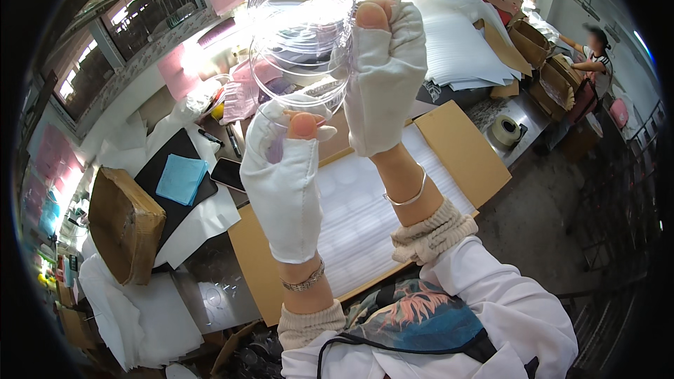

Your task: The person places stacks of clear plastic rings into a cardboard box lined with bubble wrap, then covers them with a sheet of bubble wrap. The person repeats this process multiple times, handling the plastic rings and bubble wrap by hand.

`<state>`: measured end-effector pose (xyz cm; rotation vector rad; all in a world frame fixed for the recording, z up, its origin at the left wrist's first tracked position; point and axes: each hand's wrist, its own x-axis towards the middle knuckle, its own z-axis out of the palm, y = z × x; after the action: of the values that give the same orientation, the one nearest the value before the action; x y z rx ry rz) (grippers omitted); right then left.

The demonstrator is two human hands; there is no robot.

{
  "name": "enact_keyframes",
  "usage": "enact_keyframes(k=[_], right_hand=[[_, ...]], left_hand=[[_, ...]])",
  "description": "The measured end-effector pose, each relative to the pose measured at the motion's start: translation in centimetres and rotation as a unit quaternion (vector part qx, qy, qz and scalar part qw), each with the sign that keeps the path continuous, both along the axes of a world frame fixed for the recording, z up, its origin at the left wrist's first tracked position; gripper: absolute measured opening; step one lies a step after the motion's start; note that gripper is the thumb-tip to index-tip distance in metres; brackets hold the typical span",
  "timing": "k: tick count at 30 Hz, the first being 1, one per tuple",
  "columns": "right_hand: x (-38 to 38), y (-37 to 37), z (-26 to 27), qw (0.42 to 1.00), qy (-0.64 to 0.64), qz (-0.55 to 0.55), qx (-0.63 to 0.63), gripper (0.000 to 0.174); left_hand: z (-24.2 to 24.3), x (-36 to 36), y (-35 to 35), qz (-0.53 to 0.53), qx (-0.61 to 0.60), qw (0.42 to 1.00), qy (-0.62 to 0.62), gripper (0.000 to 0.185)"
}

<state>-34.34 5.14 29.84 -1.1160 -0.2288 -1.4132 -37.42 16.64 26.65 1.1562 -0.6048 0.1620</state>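
Observation:
A tall stack of clear, thin-rimmed round pieces [303, 37] is held up in front of me against bright light. Whether they are glass or plastic, discs or rings, I cannot tell. My left hand [284, 179], in a white glove with the thumb tip bare, grips the stack's lower end. Higher up, my right hand [388, 73], gloved the same way, is closed against its right side. Below both hands lies an open cardboard carton [458, 150]. White foam sheeting [363, 205] covers its contents, and faint round shapes show through.
At left are a brown cardboard box [126, 226], blue cloths [181, 179] and a dark phone [228, 174]. White foam sheets [463, 47] are piled at the back right. A tape roll [505, 130] sits on the metal bench. Another person [595, 63] works among boxes farther right.

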Motion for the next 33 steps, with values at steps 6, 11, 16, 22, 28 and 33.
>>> enact_keyframes(k=[6,11,16,22,28,33], right_hand=[[-0.4,0.0,0.7,1.0,0.0,0.011,0.001,0.014],[0.2,-0.7,-2.2,0.999,0.034,-0.037,-0.011,0.008],[0.3,-0.1,-10.5,0.936,0.17,-0.165,-0.26,0.015],[-3.2,-0.7,-22.6,0.795,0.414,-0.189,-0.402,0.024],[-4.9,-1.6,-24.4,0.802,0.476,-0.185,-0.309,0.031],[-8.0,-3.9,-22.0,0.709,0.606,-0.043,-0.359,0.029]], left_hand=[[0.3,0.3,-0.3,-0.006,-0.017,0.999,0.03,0.021],[-1.2,0.2,-1.0,-0.004,-0.091,0.995,0.028,0.031],[-7.5,4.0,-1.8,0.046,-0.244,0.951,0.181,0.049],[-20.4,7.6,-0.1,-0.174,-0.262,0.768,0.558,0.043],[-25.3,6.6,-2.7,-0.344,-0.32,0.791,0.392,0.048],[-25.7,3.6,-3.3,-0.308,-0.239,0.777,0.495,0.051]])
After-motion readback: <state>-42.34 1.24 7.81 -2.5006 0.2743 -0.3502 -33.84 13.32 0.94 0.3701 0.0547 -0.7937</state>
